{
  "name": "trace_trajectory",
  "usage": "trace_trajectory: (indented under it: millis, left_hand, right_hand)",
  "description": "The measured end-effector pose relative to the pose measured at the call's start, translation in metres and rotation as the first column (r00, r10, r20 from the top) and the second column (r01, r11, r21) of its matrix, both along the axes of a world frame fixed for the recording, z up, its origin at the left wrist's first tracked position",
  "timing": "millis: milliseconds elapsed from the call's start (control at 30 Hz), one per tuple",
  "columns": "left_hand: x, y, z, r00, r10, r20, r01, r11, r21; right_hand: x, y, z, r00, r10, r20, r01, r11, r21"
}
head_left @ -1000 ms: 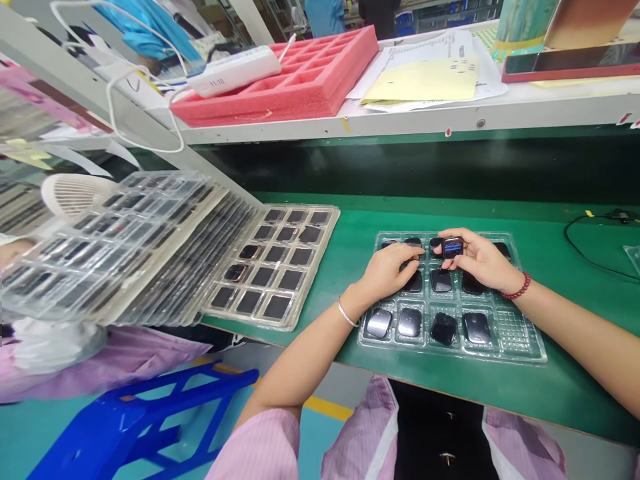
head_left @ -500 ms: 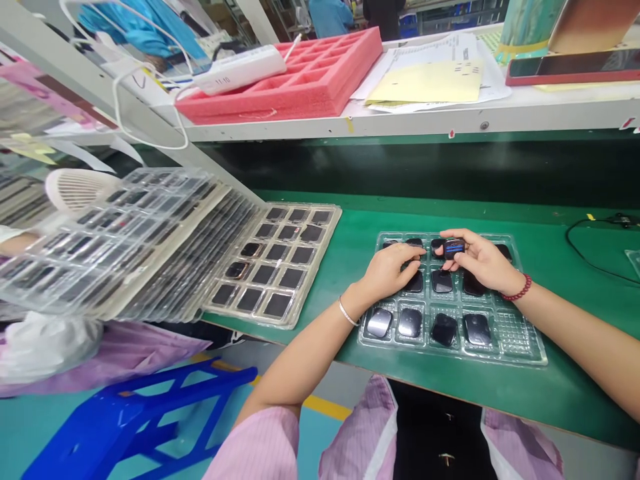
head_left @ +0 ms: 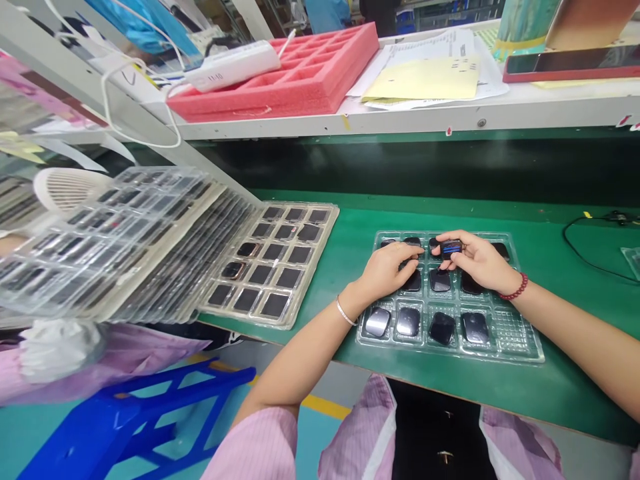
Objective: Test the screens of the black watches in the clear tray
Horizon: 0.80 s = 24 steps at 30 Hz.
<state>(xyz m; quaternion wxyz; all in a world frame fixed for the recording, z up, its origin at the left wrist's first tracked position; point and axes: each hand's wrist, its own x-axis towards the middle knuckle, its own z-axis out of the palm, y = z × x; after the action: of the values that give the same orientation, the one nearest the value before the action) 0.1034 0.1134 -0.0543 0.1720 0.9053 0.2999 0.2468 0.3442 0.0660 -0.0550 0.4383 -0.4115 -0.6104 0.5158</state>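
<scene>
My right hand [head_left: 483, 263] is closed on a small square smartwatch [head_left: 451, 250] without a strap, its dark screen lit with blue lines. It holds the watch tilted up over the back rows of a clear plastic tray [head_left: 515, 333]. My left hand [head_left: 393, 270] lies over the tray's left side, fingers reaching toward the watch, thumb apart from them, nothing seen between. Dark square watch pieces fill many of the tray's pockets, such as a glossy one [head_left: 443, 328] in the front row. Both hands partly hide the back and middle rows.
Left on the green table [head_left: 345, 233] lies a tray of dark square parts [head_left: 280, 317], beside leaning stacked trays [head_left: 165, 267]. A shelf above bears red foam [head_left: 325, 93], papers [head_left: 420, 80] and a phone [head_left: 580, 63]. A black cable [head_left: 590, 260] lies right; a blue stool [head_left: 90, 427] stands lower left.
The view has shifted slightly, so everything sits a little further left. My right hand still holds the watch, and both hands keep nearly the same pose over the tray.
</scene>
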Motion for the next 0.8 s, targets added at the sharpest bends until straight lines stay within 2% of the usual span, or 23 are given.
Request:
trace_trajectory:
  millis: [267,800]
  left_hand:
    - [-0.0004,0.0004,-0.0022,1.0,-0.004,0.001,0.004,1.0,0.013]
    - [0.0007,-0.0008,0.0014,1.0,0.005,-0.007,-0.005,1.0,-0.019]
  right_hand:
    - [0.0001,-0.0001,-0.0026,0.999,0.013,-0.034,-0.013,1.0,0.022]
    - [-0.0001,-0.0006,-0.0008,1.0,-0.006,0.005,0.006,1.0,-0.002]
